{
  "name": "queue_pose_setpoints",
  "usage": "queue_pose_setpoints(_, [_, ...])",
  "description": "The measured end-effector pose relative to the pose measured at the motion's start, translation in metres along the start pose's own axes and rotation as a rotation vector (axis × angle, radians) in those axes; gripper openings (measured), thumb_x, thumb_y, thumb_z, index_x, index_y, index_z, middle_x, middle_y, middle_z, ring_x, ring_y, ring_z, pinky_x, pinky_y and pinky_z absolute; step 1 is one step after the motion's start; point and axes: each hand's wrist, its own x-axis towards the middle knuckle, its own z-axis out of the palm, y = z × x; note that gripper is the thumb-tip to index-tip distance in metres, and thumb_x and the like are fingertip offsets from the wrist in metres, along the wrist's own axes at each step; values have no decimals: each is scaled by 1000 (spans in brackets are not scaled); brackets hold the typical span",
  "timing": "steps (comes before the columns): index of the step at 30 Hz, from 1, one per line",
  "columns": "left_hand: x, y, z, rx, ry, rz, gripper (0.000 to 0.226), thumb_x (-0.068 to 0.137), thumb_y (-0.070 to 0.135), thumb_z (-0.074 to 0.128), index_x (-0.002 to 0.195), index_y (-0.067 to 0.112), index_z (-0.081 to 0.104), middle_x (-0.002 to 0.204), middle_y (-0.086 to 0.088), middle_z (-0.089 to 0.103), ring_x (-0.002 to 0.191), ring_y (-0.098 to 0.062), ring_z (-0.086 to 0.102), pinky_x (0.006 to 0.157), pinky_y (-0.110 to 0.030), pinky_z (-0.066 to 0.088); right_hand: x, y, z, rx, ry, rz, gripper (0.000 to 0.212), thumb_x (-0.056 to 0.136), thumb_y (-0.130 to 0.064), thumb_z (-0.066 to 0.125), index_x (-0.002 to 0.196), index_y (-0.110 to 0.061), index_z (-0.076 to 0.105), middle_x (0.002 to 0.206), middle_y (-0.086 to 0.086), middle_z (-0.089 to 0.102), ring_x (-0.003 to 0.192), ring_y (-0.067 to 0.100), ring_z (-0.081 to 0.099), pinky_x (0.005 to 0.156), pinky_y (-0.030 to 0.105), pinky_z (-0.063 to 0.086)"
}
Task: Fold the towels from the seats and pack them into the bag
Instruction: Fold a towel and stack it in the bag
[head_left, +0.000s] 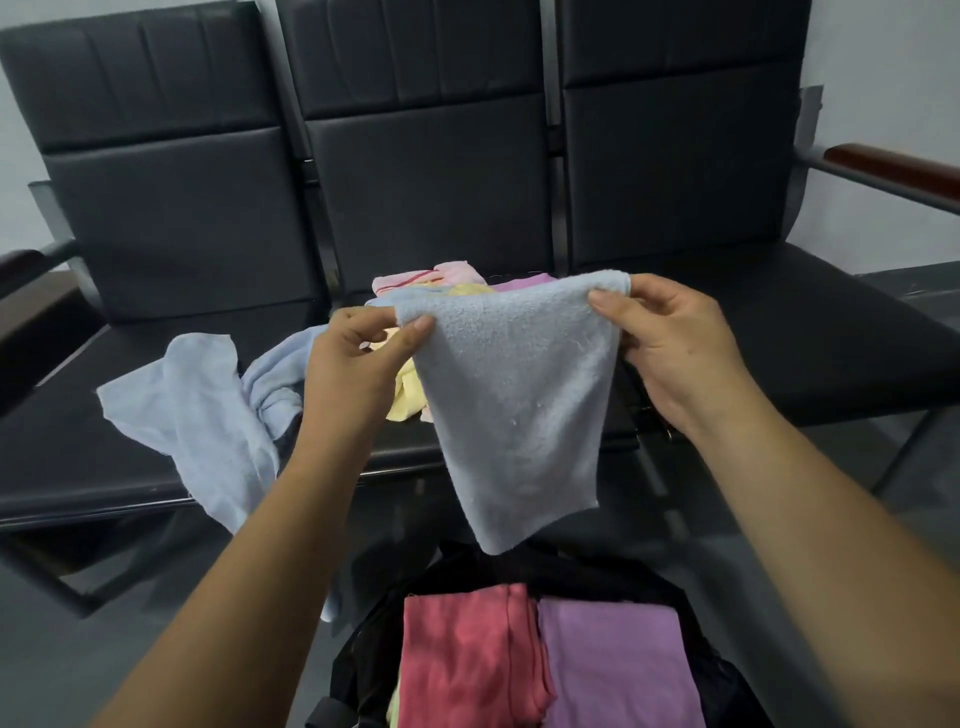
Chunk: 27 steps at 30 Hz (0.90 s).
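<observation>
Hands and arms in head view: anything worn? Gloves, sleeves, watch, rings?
Nothing worn that shows. The left hand and right hand have no gloves. Both forearms are uncovered to the frame edge, with no sleeves. No watch, band or ring on the visible parts, though some fingers are hidden.

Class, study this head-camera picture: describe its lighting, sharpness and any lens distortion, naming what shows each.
Head view: soft, dim, even light, faint sheen on the black seats; head view: the blue towel pinched by the left hand and right hand is sharp, its pile visible; head view: the wide lens slants the armrest at the right edge and stretches the forearms.
</observation>
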Motion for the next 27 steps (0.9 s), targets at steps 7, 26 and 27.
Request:
queue_pose_setpoints(7, [-6,10,2,-61,-63,17,17,102,28,59,95,23,74,87,13,76,85,-2,70,73,-19,57,-6,-3,6,-16,-38,-141,26,91,-13,74,118,-13,72,110,2,76,107,19,72,97,44,58])
queue_pose_setpoints(26, [-24,8,20,-467,-560,-490,28,95,20,57,120,14,68,111,-5,77,97,-18,75,70,-30,60,5,11,2,383,60,338,43,87,-8,76,128,-1,63,106,13,77,92,22,77,73,33,62])
queue_pose_setpoints(27, [-22,9,23,-520,-511,-497,32,95,23,58,125,14,66,116,-6,75,103,-20,74,73,-31,61,6,13,0,376,39,357,46,88,-11,76,129,0,61,105,12,76,90,20,76,73,33,62])
